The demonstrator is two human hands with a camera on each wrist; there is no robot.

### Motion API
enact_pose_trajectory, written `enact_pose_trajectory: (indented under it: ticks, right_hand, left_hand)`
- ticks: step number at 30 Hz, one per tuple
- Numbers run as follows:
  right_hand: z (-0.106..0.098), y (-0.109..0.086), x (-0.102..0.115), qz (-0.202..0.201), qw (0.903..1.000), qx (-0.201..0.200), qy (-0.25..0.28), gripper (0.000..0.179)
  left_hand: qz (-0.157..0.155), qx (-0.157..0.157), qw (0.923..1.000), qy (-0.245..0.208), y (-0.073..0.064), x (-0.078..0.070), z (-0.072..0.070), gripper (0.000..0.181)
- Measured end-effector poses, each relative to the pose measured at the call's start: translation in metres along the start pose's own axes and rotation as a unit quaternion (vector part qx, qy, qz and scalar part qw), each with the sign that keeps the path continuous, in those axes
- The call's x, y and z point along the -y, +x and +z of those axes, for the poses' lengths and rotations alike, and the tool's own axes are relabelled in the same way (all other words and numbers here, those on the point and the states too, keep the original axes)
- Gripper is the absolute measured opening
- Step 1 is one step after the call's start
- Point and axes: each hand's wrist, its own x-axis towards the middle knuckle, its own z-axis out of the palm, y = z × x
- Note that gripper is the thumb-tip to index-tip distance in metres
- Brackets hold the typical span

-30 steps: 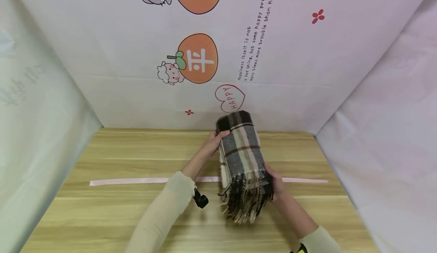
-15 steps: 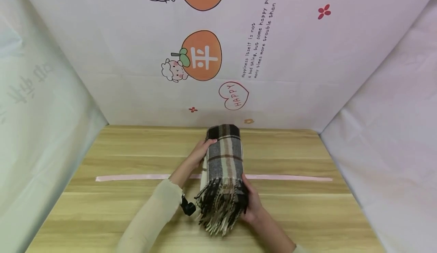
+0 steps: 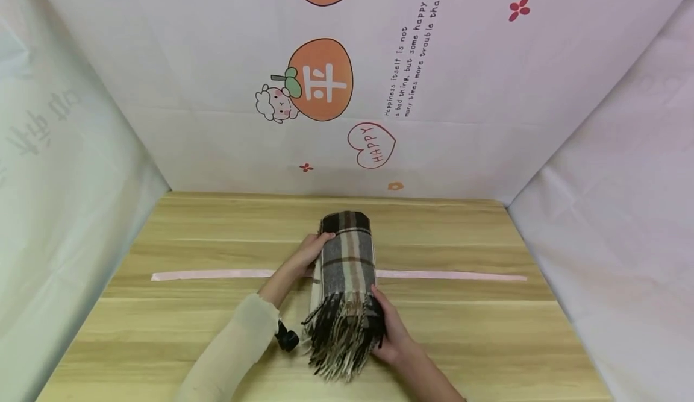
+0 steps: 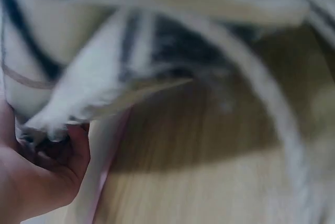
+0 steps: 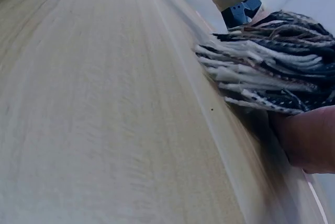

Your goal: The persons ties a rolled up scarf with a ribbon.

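Observation:
A folded plaid scarf (image 3: 347, 266) in grey, black, cream and brown lies lengthwise between both hands, its fringe (image 3: 341, 345) hanging toward me. My left hand (image 3: 311, 250) grips the far left edge with the thumb on top; in the left wrist view its fingers curl under the cloth. On the near right side, my right hand (image 3: 394, 332) holds the scarf by the fringed end, thumb along the edge and the other fingers mostly hidden beneath. The right wrist view has the fringe strands (image 5: 267, 67) spread above the table beside that hand.
Pink tape (image 3: 450, 275) runs across the wooden table (image 3: 477, 329). A white printed backdrop (image 3: 455, 149) stands behind, with white sheets on both sides. A black wrist camera (image 3: 287, 337) sits under the left sleeve (image 3: 233, 342).
Both hands have brought the scarf to the left and a little nearer to me, lower over the table. Its tilt has straightened. The grip looks the same.

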Motion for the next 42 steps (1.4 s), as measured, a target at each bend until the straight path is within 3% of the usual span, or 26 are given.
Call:
enact_pose_trajectory:
  ticks: [7,11,15,18,19,20,21,22,24,25,26,27,28,30,33,36,38,42]
  right_hand:
    - [0.002,0.006,-0.002,0.006,0.9982,-0.049,-0.034,0.042]
    - [0.007,0.01,0.001,-0.012,0.9913,-0.082,-0.102,0.04]
    - [0.011,0.013,0.006,-0.031,0.9719,-0.123,-0.198,0.049]
    - [0.013,0.015,0.01,-0.04,0.9484,-0.149,-0.277,0.065]
    - [0.014,0.014,0.012,-0.049,0.9336,-0.157,-0.318,0.07]
    - [0.014,0.014,0.015,-0.059,0.9121,-0.166,-0.37,0.072]
    - [0.014,0.013,0.017,-0.07,0.8824,-0.175,-0.431,0.072]
    - [0.014,0.012,0.02,-0.085,0.8465,-0.184,-0.492,0.07]
    - [0.015,0.01,0.027,-0.12,0.7624,-0.206,-0.602,0.067]
    - [0.015,0.009,0.031,-0.137,0.7211,-0.219,-0.643,0.065]
    - [0.016,0.007,0.034,-0.152,0.6886,-0.228,-0.671,0.063]
    - [0.018,0.006,0.037,-0.168,0.664,-0.234,-0.69,0.064]
    - [0.019,0.005,0.039,-0.181,0.6502,-0.236,-0.699,0.067]
    - [0.023,0.003,0.041,-0.206,0.632,-0.227,-0.712,0.072]
    - [0.027,0.007,0.037,-0.211,0.6161,-0.197,-0.733,0.077]
    - [0.026,0.013,0.028,-0.191,0.6011,-0.178,-0.755,0.078]
    - [0.024,0.015,0.021,-0.168,0.5954,-0.183,-0.764,0.08]
    - [0.019,0.017,0.011,-0.135,0.5954,-0.206,-0.765,0.083]
  left_hand:
    - [0.046,-0.007,0.9963,0.072,-0.003,0.008,-0.014,0.04]
    - [0.081,-0.03,0.9847,0.152,-0.006,0.002,-0.023,0.041]
    - [0.106,-0.049,0.9634,0.241,-0.009,-0.005,-0.026,0.043]
    - [0.103,-0.044,0.9577,0.265,-0.014,-0.009,-0.025,0.05]
    - [0.101,-0.037,0.9581,0.265,-0.016,-0.01,-0.025,0.054]
    - [0.098,-0.033,0.9593,0.263,-0.018,-0.01,-0.025,0.057]
    - [0.093,-0.025,0.9612,0.258,-0.021,-0.011,-0.025,0.061]
    - [0.093,-0.021,0.9614,0.258,-0.025,-0.01,-0.025,0.063]
    - [0.103,-0.017,0.9589,0.264,-0.033,-0.01,-0.024,0.069]
    - [0.119,-0.021,0.9527,0.279,-0.038,-0.009,-0.023,0.07]
    - [0.131,-0.03,0.9456,0.296,-0.043,-0.008,-0.021,0.072]
    - [0.14,-0.038,0.9382,0.314,-0.05,-0.007,-0.019,0.075]
    - [0.149,-0.044,0.9317,0.328,-0.058,-0.006,-0.016,0.078]
    - [0.152,-0.047,0.9207,0.356,-0.073,-0.003,-0.008,0.085]
    - [0.123,-0.041,0.9081,0.398,-0.09,0.001,0.005,0.092]
    - [0.095,-0.036,0.8931,0.438,-0.097,0.007,0.016,0.094]
    - [0.079,-0.035,0.8833,0.461,-0.098,0.013,0.02,0.093]
    - [0.059,-0.032,0.865,0.497,-0.098,0.024,0.024,0.093]
